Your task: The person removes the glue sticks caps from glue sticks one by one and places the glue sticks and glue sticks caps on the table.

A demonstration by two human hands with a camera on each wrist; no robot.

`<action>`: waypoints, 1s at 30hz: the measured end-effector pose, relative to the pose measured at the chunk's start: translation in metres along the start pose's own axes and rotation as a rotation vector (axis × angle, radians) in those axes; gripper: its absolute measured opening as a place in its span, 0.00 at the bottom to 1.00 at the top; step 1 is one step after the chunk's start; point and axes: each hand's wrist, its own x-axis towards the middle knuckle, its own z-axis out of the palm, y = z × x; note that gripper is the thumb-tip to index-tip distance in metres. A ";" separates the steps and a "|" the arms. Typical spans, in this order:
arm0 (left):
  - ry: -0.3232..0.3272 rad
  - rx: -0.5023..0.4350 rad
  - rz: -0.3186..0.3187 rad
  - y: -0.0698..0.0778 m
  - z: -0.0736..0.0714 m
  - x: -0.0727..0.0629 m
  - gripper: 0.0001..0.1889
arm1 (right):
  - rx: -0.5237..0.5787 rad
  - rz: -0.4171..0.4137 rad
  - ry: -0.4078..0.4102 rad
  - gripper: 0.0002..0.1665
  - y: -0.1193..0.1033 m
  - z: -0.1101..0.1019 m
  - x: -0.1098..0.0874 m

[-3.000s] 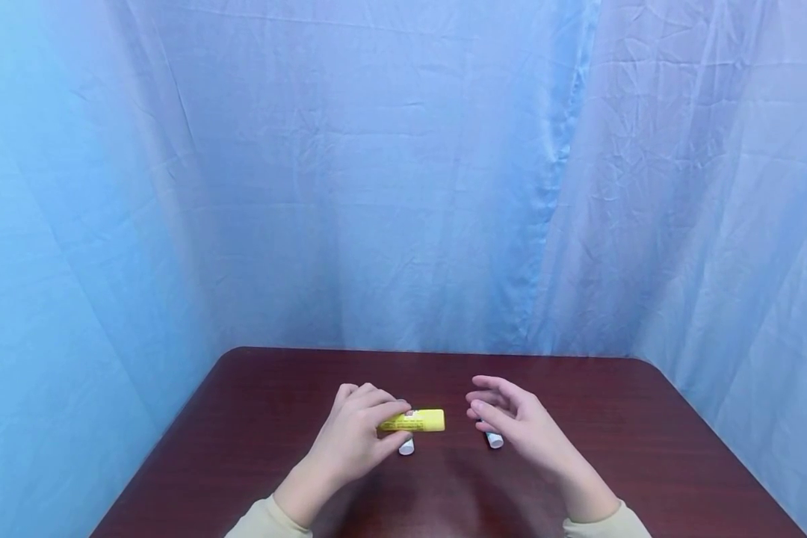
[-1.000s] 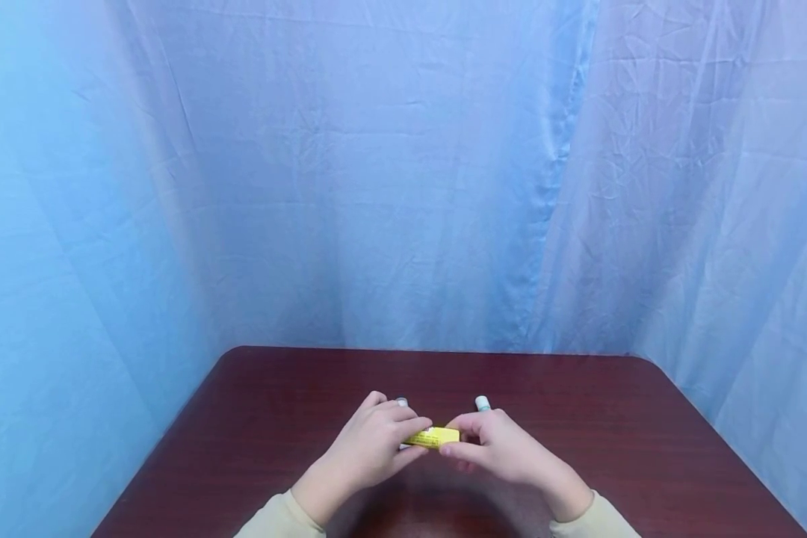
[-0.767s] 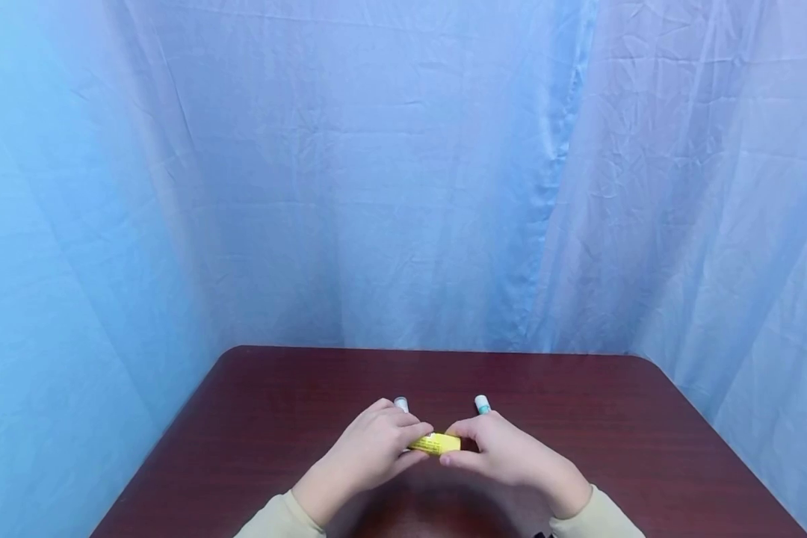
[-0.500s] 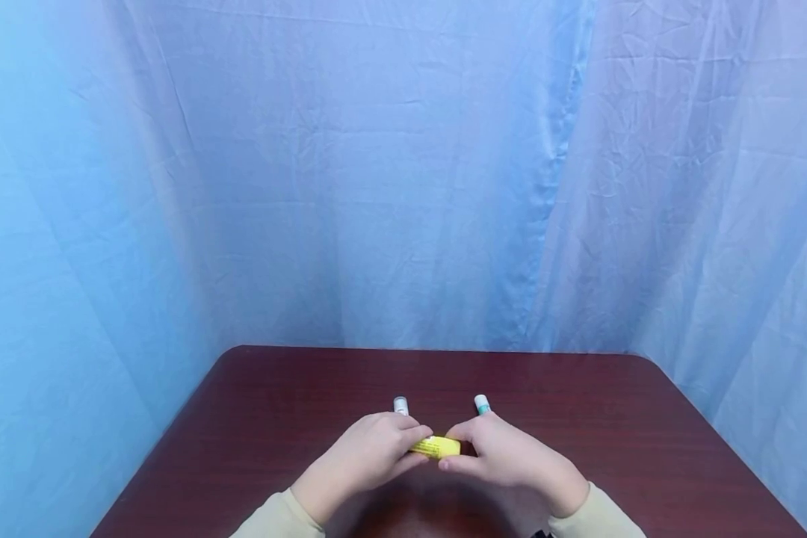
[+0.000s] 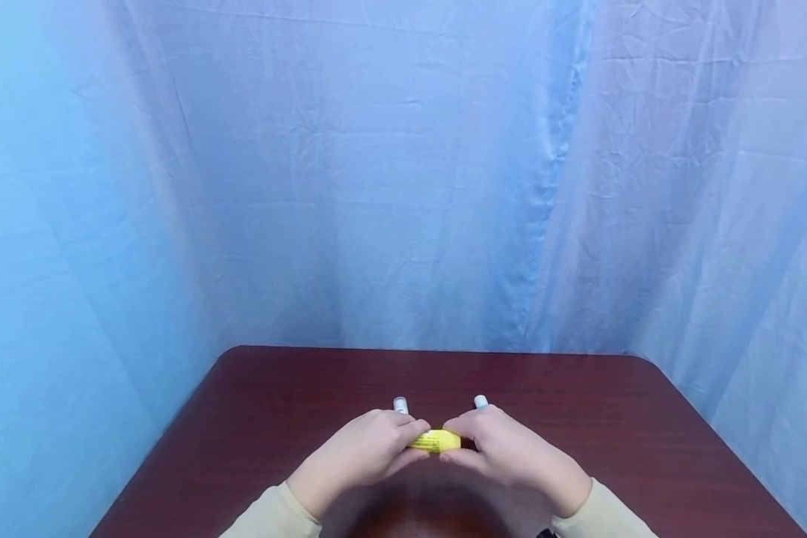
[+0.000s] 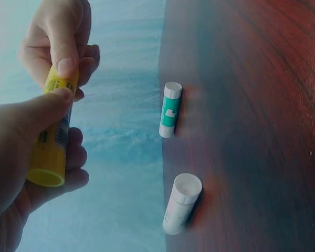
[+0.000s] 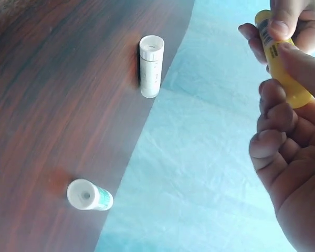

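A yellow glue stick (image 5: 438, 441) is held level between my two hands, above the table. My left hand (image 5: 366, 448) pinches its left end, with the thumb along the printed barrel (image 6: 62, 126) in the left wrist view. The other end is gripped by my right hand (image 5: 511, 452), thumb and fingertips around the plain yellow part (image 7: 289, 86). Behind my left fingers lies a white glue stick (image 5: 400, 404). A white glue stick with a green label (image 6: 170, 110) lies beyond my right hand, partly hidden by it in the head view.
The dark red-brown wooden table (image 5: 296, 381) has rounded far corners. Pale blue cloth (image 5: 403, 187) hangs behind it and along both sides. A small black object (image 5: 546, 533) shows at the right sleeve.
Three seconds ago only my left hand held the yellow glue stick, and my right hand hovered apart. My right hand has since come leftward and gripped the other end; both hands moved slightly nearer.
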 end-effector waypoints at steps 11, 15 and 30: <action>-0.033 -0.164 0.037 -0.007 -0.017 0.002 0.08 | -0.232 -0.186 0.122 0.18 0.000 -0.005 0.003; -0.009 -0.106 0.082 -0.006 -0.019 0.002 0.09 | -0.078 -0.163 0.057 0.17 0.000 -0.007 0.003; 0.114 0.119 0.143 -0.003 -0.013 0.001 0.15 | 0.095 -0.094 0.003 0.11 0.005 -0.008 -0.001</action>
